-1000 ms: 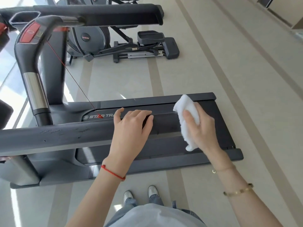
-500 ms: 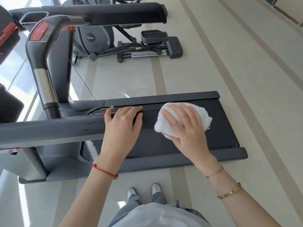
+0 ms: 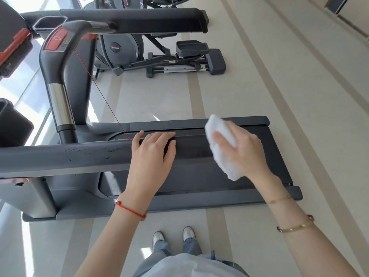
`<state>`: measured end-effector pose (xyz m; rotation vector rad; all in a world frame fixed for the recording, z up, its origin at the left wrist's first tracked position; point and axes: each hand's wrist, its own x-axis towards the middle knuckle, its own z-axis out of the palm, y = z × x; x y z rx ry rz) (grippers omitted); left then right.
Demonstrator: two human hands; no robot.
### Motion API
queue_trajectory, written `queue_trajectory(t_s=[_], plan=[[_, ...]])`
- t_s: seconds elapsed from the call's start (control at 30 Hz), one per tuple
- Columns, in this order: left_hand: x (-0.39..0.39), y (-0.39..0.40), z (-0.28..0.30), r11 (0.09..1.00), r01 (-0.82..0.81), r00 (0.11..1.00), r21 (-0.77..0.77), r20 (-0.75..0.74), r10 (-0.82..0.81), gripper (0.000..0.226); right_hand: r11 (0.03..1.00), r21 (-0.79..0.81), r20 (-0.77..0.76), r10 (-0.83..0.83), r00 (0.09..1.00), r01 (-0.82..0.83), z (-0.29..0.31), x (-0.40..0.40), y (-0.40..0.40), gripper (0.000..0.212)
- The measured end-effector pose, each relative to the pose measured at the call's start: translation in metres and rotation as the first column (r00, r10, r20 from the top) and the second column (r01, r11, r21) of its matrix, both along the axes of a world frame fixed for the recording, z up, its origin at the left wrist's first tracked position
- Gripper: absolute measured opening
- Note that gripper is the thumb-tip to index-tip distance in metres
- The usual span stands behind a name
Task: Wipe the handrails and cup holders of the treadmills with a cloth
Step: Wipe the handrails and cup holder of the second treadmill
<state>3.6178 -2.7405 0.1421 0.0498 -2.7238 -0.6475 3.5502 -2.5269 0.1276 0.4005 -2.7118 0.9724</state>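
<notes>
The treadmill's near grey handrail [image 3: 69, 156] runs in from the left, scuffed on top. My left hand [image 3: 151, 156] grips its free end, fingers curled over the far side. To the right of that end, my right hand [image 3: 247, 152] holds a folded white cloth [image 3: 219, 136] in the air above the black belt [image 3: 199, 162], apart from the rail. The far handrail [image 3: 139, 19] crosses the top of the view. A hexagonal pocket [image 3: 50, 23] opens in the console at the upper left.
A curved grip with a red button [image 3: 58, 76] rises at the left, and a red safety cord [image 3: 99, 92] hangs from it. An elliptical trainer [image 3: 159, 54] stands beyond the treadmill. Pale striped floor [image 3: 299, 96] lies to the right. My shoes [image 3: 173, 238] are beside the deck.
My right hand swung to the right, away from my left hand, and the bunched cloth now hangs lengthwise. My left hand stayed on the rail's end.
</notes>
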Motion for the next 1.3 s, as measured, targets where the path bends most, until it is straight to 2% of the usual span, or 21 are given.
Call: queue_trajectory(t_s=[0.03, 0.07, 0.13, 0.23, 0.27, 0.3, 0.33, 0.4, 0.43, 0.53, 0.6, 0.77, 0.97, 1.3], plan=[[-0.001, 0.001, 0.000, 1.000, 0.000, 1.000, 0.000, 0.003, 0.000, 0.022, 0.994, -0.107, 0.167, -0.008, 0.986, 0.026, 0.002, -0.005, 0.006, 0.035], [-0.001, 0.001, 0.000, 1.000, 0.002, 1.000, -0.001, 0.007, -0.002, 0.022, 0.988, -0.152, 0.270, 0.027, 0.962, 0.015, 0.005, -0.014, 0.010, 0.037], [-0.003, 0.003, 0.000, 1.000, 0.008, 1.000, -0.005, 0.012, -0.008, 0.022, 0.982, -0.169, 0.414, 0.150, 0.898, -0.086, 0.014, -0.033, 0.010, 0.040], [-0.006, 0.008, -0.001, 1.000, 0.014, 1.000, 0.001, 0.008, -0.014, 0.021, 0.926, -0.343, 0.660, 0.355, 0.662, -0.155, 0.028, -0.053, 0.010, 0.049], [-0.007, 0.010, -0.001, 1.000, 0.014, 1.000, 0.004, 0.006, -0.014, 0.021, 0.922, -0.353, 0.679, 0.369, 0.635, -0.159, 0.029, -0.055, 0.011, 0.049], [-0.007, 0.010, -0.002, 1.000, 0.012, 1.000, 0.005, 0.005, -0.012, 0.021, 0.930, -0.326, 0.656, 0.351, 0.668, -0.168, 0.026, -0.054, 0.013, 0.047], [-0.008, 0.010, -0.002, 1.000, 0.010, 1.000, 0.006, 0.005, -0.010, 0.021, 0.950, -0.262, 0.594, 0.296, 0.748, -0.169, 0.023, -0.051, 0.012, 0.044], [-0.009, 0.009, -0.003, 1.000, 0.003, 1.000, 0.008, 0.004, -0.003, 0.021, 0.986, -0.065, 0.379, 0.165, 0.911, -0.152, 0.016, -0.036, 0.007, 0.043], [-0.008, 0.008, -0.003, 1.000, -0.002, 1.000, 0.009, 0.001, 0.002, 0.021, 0.990, 0.028, 0.255, 0.124, 0.959, -0.136, 0.012, -0.026, 0.004, 0.044], [-0.005, 0.000, -0.002, 1.000, -0.015, 1.000, 0.009, -0.008, 0.015, 0.021, 0.971, 0.212, -0.099, 0.130, 0.987, -0.107, 0.001, -0.002, -0.010, 0.042], [-0.001, -0.008, -0.002, 1.000, -0.028, 0.999, 0.007, -0.014, 0.028, 0.021, 0.956, 0.272, -0.227, 0.179, 0.957, -0.114, -0.002, 0.005, -0.020, 0.045], [0.012, -0.043, 0.000, 0.997, -0.080, 0.996, 0.005, -0.048, 0.080, 0.021, 0.912, 0.368, -0.255, 0.287, 0.923, -0.182, -0.001, 0.007, -0.060, 0.058], [0.035, -0.117, 0.000, 0.990, -0.140, 0.987, 0.002, -0.085, 0.139, 0.023, 0.895, 0.406, -0.303, 0.324, 0.896, -0.186, -0.001, 0.020, -0.136, 0.055], [0.067, -0.273, 0.001, 0.983, -0.183, 0.981, -0.024, -0.072, 0.180, 0.025, 0.864, 0.422, -0.217, 0.391, 0.895, -0.275, 0.004, 0.060, -0.315, 0.058]])
